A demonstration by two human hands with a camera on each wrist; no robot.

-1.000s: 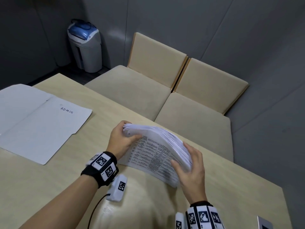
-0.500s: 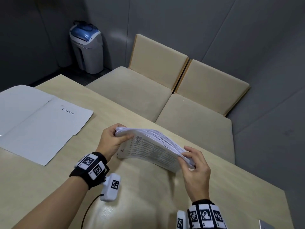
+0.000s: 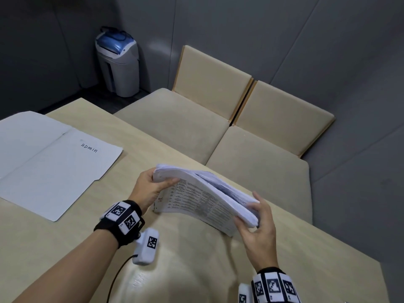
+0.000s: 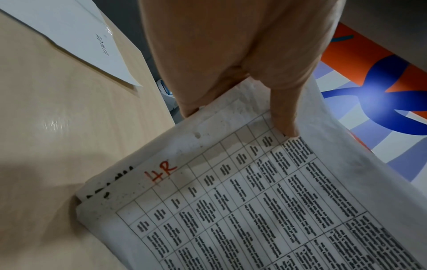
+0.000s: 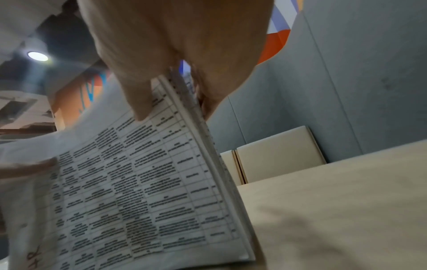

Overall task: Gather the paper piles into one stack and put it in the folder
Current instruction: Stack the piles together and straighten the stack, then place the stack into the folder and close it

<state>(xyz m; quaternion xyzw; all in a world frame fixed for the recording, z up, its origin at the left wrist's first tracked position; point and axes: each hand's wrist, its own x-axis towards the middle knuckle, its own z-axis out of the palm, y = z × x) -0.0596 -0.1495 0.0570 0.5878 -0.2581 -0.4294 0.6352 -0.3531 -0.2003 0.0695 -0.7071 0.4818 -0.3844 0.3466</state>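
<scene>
A thick paper stack printed with tables stands tilted on its long lower edge on the table. My left hand grips the stack's upper left corner, thumb on the printed face. My right hand grips the right end, thumb in front and fingers behind. In the left wrist view the paper stack shows a red "HR" mark under my left hand. In the right wrist view my right hand pinches the paper stack at its top edge. A white open folder marked "ADMIN" lies flat at the left.
Two beige padded seats stand beyond the table's far edge against grey walls. A white and blue bin stands in the far left corner. The folder shows at the left wrist view's upper left.
Both hands have tipped the stack up from nearly flat onto its lower edge. My right hand has shifted from resting on the sheets to gripping the right end.
</scene>
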